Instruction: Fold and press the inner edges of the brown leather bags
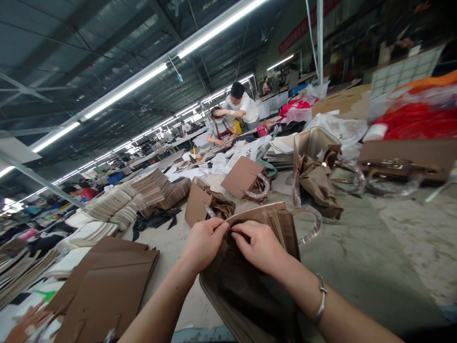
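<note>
A brown handbag (250,286) lies open on the table (357,257) in front of me, its plastic-wrapped handle (311,224) sticking out to the right. My left hand (203,243) is closed, pinching the bag's top edge. My right hand (259,245) is also closed, its fingers pressed on the same edge beside the left. A bracelet sits on my right wrist.
Several more brown handbags (316,174) stand farther back on the table. Stacks of brown panels (107,286) lie at my left, beige and brown piles (143,195) behind them. Plastic bags (410,114) are at the right. Two people (235,112) work at the far end.
</note>
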A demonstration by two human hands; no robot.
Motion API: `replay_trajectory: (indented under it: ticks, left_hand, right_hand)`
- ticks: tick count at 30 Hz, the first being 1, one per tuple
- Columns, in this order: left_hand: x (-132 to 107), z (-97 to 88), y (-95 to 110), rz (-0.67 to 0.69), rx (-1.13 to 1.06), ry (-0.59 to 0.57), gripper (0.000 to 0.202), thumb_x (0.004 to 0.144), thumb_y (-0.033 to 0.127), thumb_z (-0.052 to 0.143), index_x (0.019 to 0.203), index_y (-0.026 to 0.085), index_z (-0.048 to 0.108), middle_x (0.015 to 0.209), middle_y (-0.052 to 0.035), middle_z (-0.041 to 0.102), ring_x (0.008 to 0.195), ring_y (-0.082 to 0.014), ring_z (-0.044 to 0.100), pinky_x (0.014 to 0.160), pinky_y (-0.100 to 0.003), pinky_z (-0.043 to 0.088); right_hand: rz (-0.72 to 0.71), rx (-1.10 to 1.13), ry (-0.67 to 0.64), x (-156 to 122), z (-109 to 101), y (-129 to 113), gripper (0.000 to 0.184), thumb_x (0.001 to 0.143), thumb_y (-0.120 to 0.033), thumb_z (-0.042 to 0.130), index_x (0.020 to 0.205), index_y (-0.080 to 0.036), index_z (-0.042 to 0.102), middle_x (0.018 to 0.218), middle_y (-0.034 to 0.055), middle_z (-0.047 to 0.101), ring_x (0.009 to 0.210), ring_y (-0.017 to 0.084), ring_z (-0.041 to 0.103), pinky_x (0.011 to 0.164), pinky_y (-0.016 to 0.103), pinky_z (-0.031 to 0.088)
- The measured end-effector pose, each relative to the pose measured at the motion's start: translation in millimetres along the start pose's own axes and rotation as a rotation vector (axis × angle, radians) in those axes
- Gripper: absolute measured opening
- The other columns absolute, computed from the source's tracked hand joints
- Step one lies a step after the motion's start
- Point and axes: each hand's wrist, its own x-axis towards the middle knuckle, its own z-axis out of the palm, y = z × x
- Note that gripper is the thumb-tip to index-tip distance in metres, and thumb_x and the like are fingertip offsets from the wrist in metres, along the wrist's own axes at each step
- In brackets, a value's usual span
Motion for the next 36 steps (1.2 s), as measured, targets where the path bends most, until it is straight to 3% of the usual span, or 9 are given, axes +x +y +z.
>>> replay_trajectory:
  ticks: [6, 10, 14, 18, 23, 25, 28, 32, 36]
  left_hand:
    - [-3, -3.2, 3, -0.012, 0.031, -0.015, 0.034, 0.088, 0.034, 0.039, 0.065, 0.018, 0.057, 0.062, 0.0007, 0.058, 0.062, -0.0132, 0.051, 0.057, -0.023, 0.03]
    - [-4, -4.0, 3, 0.003, 0.068, -0.026, 0.032, 0.088, 0.032, 0.04, 0.067, 0.018, 0.059, 0.064, -0.0003, 0.059, 0.063, -0.0137, 0.052, 0.058, -0.023, 0.031]
    - [-3, -3.1, 3, 0.003, 0.068, -0.016, 0.027, 0.087, 0.029, 0.043, 0.067, 0.018, 0.059, 0.065, -0.0003, 0.06, 0.064, -0.0134, 0.052, 0.059, -0.023, 0.032]
    - [-3, -2.6, 2, 0.002, 0.034, -0.001, 0.029, 0.087, 0.028, 0.043, 0.066, 0.018, 0.06, 0.063, 0.0001, 0.061, 0.063, -0.0135, 0.053, 0.059, -0.022, 0.033]
    - [-10, -5.5, -1, 0.013, -0.038, 0.035, 0.023, 0.081, 0.031, 0.054, 0.098, 0.021, 0.066, 0.092, -0.0022, 0.07, 0.081, -0.0171, 0.06, 0.071, -0.023, 0.039]
    - [-13, -6.7, 0, -0.031, 0.03, 0.067, 0.02, 0.077, 0.032, 0.058, 0.09, 0.02, 0.068, 0.086, -0.0025, 0.07, 0.076, -0.0171, 0.06, 0.067, -0.023, 0.038]
    - [-15, -8.0, 4, -0.057, 0.192, 0.079, 0.023, 0.08, 0.034, 0.055, 0.065, 0.018, 0.065, 0.064, -0.0019, 0.065, 0.063, -0.0149, 0.055, 0.058, -0.024, 0.03]
    - [-14, -8.0, 7, -0.055, 0.235, 0.054, 0.029, 0.081, 0.034, 0.054, 0.058, 0.018, 0.06, 0.059, -0.0014, 0.061, 0.059, -0.0134, 0.051, 0.055, -0.024, 0.025]
    - [-13, -6.4, 3, -0.02, 0.21, 0.034, 0.027, 0.083, 0.032, 0.052, 0.061, 0.018, 0.06, 0.061, -0.0013, 0.062, 0.06, -0.0133, 0.052, 0.056, -0.023, 0.027]
  right_hand:
    - [-0.154, -0.184, 0.125, 10, -32, -4, 0.014, 0.087, -0.023, 0.053, 0.093, -0.019, 0.065, 0.093, 0.0063, 0.065, 0.092, 0.02, 0.055, 0.084, 0.033, 0.042]
    - [-0.248, -0.262, 0.024, 29, -36, -2, 0.026, 0.082, -0.028, 0.062, 0.107, -0.022, 0.063, 0.101, 0.006, 0.066, 0.101, 0.022, 0.053, 0.097, 0.041, 0.033]
    - [-0.24, -0.309, -0.105, 42, -34, 0, 0.011, 0.083, -0.026, 0.059, 0.089, -0.025, 0.069, 0.085, 0.0017, 0.068, 0.089, 0.018, 0.057, 0.1, 0.043, 0.025]
    - [-0.244, -0.342, -0.13, 46, -33, -6, 0.011, 0.08, -0.021, 0.059, 0.072, -0.021, 0.067, 0.076, 0.0018, 0.067, 0.08, 0.017, 0.057, 0.094, 0.038, 0.029]
    - [-0.269, -0.363, -0.13, 46, -33, -8, 0.013, 0.082, -0.023, 0.057, 0.073, -0.019, 0.066, 0.076, 0.0032, 0.067, 0.079, 0.018, 0.057, 0.092, 0.037, 0.032]
    - [-0.284, -0.349, -0.154, 45, -36, -5, 0.015, 0.084, -0.025, 0.056, 0.075, -0.02, 0.067, 0.078, 0.0028, 0.068, 0.08, 0.018, 0.058, 0.095, 0.039, 0.03]
    - [-0.315, -0.302, -0.212, 46, -41, -1, 0.017, 0.087, -0.028, 0.054, 0.083, -0.024, 0.07, 0.082, 0.0019, 0.069, 0.085, 0.017, 0.059, 0.101, 0.043, 0.025]
    - [-0.342, -0.269, -0.251, 47, -44, 1, 0.022, 0.083, -0.032, 0.06, 0.104, -0.025, 0.066, 0.092, 0.0035, 0.069, 0.091, 0.019, 0.06, 0.102, 0.044, 0.025]
    - [-0.375, -0.33, -0.223, 48, -38, -1, 0.01, 0.083, -0.025, 0.059, 0.086, -0.023, 0.068, 0.082, 0.0018, 0.067, 0.084, 0.017, 0.059, 0.101, 0.043, 0.025]
